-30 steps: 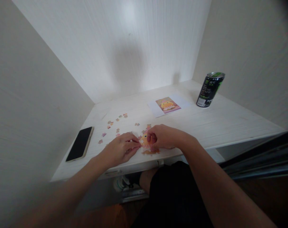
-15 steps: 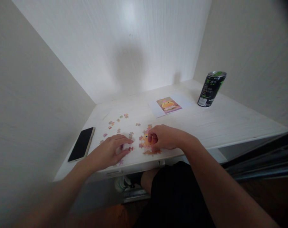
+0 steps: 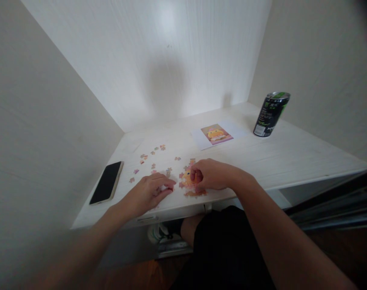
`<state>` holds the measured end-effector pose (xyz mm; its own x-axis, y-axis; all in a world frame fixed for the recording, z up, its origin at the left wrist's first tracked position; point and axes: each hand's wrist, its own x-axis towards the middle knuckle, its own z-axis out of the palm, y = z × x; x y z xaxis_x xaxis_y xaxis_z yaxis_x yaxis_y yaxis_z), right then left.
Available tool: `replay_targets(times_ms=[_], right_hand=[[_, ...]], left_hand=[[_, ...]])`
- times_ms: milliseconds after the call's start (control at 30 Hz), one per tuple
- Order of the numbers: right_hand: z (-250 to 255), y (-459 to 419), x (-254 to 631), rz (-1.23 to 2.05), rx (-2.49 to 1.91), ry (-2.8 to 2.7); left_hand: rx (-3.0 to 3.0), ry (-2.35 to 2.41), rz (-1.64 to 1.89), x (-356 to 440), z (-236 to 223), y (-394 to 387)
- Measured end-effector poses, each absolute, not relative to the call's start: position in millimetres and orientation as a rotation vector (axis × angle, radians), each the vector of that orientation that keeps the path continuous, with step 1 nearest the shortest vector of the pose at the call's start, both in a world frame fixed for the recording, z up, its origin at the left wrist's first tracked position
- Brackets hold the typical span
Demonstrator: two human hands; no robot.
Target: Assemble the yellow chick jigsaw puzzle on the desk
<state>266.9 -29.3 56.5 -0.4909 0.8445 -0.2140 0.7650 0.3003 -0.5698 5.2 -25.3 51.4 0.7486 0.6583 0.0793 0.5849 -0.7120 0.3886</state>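
My left hand (image 3: pixel 150 192) pinches a small reddish puzzle piece (image 3: pixel 172 189) between thumb and fingertips, just left of the partly joined jigsaw puzzle (image 3: pixel 187 184). The joined part shows a yellow figure with an eye and some pink, with uneven edges. Over its right side rests my right hand (image 3: pixel 209 175), fingers curled and thumb close to them. Whether anything sits in those fingers is hidden. Loose puzzle pieces (image 3: pixel 153 165) lie scattered beyond and left of my left hand.
A printed picture (image 3: pixel 216 134) of the yellow figure lies on white paper further back. The phone (image 3: pixel 107 183) lies at the left, and a black drink can (image 3: pixel 271 114) stands at the back right. White walls enclose the desk (image 3: pixel 247 161) on three sides.
The left hand's thumb and fingers have closed on the reddish piece that lay between them, and the hand has shifted slightly right. My right hand stays over the joined puzzle.
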Motion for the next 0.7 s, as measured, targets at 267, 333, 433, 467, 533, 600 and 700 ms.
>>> replay_targets(times_ms=[267, 333, 433, 467, 533, 600, 700], right_hand=[[55.3, -29.6, 267.0, 0.928, -1.522, -2.427], [54.8, -29.2, 267.0, 0.929, -1.519, -2.427], [53.8, -28.3, 267.1, 0.920, -1.515, -2.430], [53.5, -28.1, 267.1, 0.917, -1.516, -2.431], [53.2, -28.0, 267.3, 0.916, -1.521, -2.432], [53.3, -28.2, 267.4, 0.913, -1.523, -2.435], [54.0, -28.6, 267.7, 0.909, -1.517, -2.445]], left_hand=[[2.590, 0.915, 0.328, 10.8, 47.6, -30.2], [2.577, 0.909, 0.345, 12.4, 47.2, -31.1], [2.570, 0.896, 0.391, 14.6, 45.5, -31.9], [2.575, 0.888, 0.411, 15.3, 44.5, -32.1], [2.600, 0.871, 0.447, 16.7, 42.4, -32.7], [2.616, 0.859, 0.476, 18.1, 40.5, -33.6], [2.621, 0.846, 0.491, 20.4, 38.8, -35.7]])
